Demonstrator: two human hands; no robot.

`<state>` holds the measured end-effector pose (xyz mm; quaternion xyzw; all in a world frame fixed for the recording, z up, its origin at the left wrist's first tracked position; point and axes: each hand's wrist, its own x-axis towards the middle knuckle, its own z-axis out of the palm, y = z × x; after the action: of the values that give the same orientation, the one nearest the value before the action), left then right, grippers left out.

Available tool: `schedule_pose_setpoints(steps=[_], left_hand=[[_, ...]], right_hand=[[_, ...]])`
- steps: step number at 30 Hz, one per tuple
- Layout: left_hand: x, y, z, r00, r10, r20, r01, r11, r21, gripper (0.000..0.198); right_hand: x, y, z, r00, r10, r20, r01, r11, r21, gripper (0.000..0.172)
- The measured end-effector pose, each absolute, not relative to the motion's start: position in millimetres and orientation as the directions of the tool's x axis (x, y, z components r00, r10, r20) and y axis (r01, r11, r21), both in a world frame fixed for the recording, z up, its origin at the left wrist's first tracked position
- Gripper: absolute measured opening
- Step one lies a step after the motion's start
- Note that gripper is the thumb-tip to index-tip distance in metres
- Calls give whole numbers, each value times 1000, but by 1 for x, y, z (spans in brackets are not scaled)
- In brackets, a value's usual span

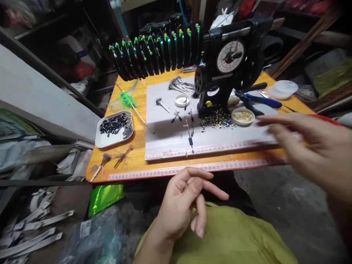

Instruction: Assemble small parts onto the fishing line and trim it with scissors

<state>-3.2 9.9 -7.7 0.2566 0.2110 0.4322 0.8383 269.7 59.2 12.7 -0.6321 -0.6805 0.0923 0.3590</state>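
The right hand [310,154] is blurred, its fingers spread and holding nothing, just right of the brass dish [242,116] and loose beads [218,121]; a careless sweep could scatter them. The left hand [183,203] curls loosely, empty, below the worktop [137,146] edge; 1 rig [189,137] lies beyond its fingertips.

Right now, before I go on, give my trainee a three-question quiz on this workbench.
1. True or false: the left hand holds the blue-handled pliers.
2. Which dish holds the black tubes? A: square white tray. B: small round dish.
3. What lies scattered at the foot of the black winding machine?

Key:
1. False; its fingers are loosely curled and empty, below the table edge.
2. A.
3. Coloured beads, on the grey mat.
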Motion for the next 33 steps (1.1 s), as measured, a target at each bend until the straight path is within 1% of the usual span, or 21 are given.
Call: schedule_pose_setpoints(steps=[1,2,3,4,6,8,9,12,14,16,17,19,20,22,23,24,25,27,29,31,33], left_hand=[[-3,10,-7,531,838,-127,-600,478,642,17],[-3,10,-7,526,842,-120,-584,461,668,18],[-2,11,-7,522,845,-116,-569,446,691,18],[-2,11,-6,520,846,-116,-552,437,711,19],[-2,12,-7,505,854,-126,-521,417,745,19],[-2,11,-8,478,869,-126,-510,392,766,18],[-2,11,-8,468,876,-118,-512,377,771,19],[-3,13,-5,467,879,-100,-498,355,791,23],[-4,18,-1,443,884,-152,-435,360,825,25],[-6,25,5,334,921,-200,-343,317,885,32],[-8,29,8,256,947,-195,-296,269,916,40],[-10,37,14,126,985,-118,-230,144,962,55],[-11,42,17,95,993,-67,-222,87,971,55],[-11,49,21,73,997,-1,-243,18,970,39],[-11,52,23,66,998,17,-265,1,964,29],[-10,54,24,66,998,24,-275,-5,961,23],[-10,55,25,76,997,22,-269,0,963,19],[-8,53,24,126,992,14,-240,17,971,19],[-6,48,22,185,982,-25,-207,64,976,24],[-4,41,18,215,972,-95,-176,134,975,24],[-2,34,15,235,953,-189,-117,221,968,23]], right_hand=[[239,58,24,-18,971,240,617,200,-761,37],[213,59,34,-154,986,61,392,118,-912,45],[191,63,42,-319,945,-76,208,-9,-978,55],[173,68,48,-454,883,-121,68,-101,-993,58],[153,80,55,-608,782,-136,-111,-254,-961,46],[144,90,56,-645,756,-112,-219,-323,-921,29],[143,92,55,-636,765,-102,-258,-336,-906,25],[142,93,55,-561,824,-82,-322,-309,-895,21],[142,90,56,-543,836,-78,-287,-271,-919,22],[143,89,59,-542,835,-90,-195,-229,-954,26],[144,89,61,-535,840,-88,-150,-197,-969,27],[145,90,65,-508,861,-35,-75,-85,-994,23],[145,91,67,-498,867,15,-40,-5,-999,20],[146,93,68,-488,864,125,30,160,-987,17],[147,93,67,-484,860,162,56,215,-975,16],[147,94,66,-471,866,169,60,222,-973,17],[148,94,64,-455,879,143,32,177,-984,19],[150,93,60,-447,894,26,-102,-22,-995,24],[152,93,56,-473,878,-76,-237,-209,-949,26],[153,93,53,-473,876,-95,-302,-263,-916,27],[153,95,51,-435,896,-93,-317,-249,-915,28]])
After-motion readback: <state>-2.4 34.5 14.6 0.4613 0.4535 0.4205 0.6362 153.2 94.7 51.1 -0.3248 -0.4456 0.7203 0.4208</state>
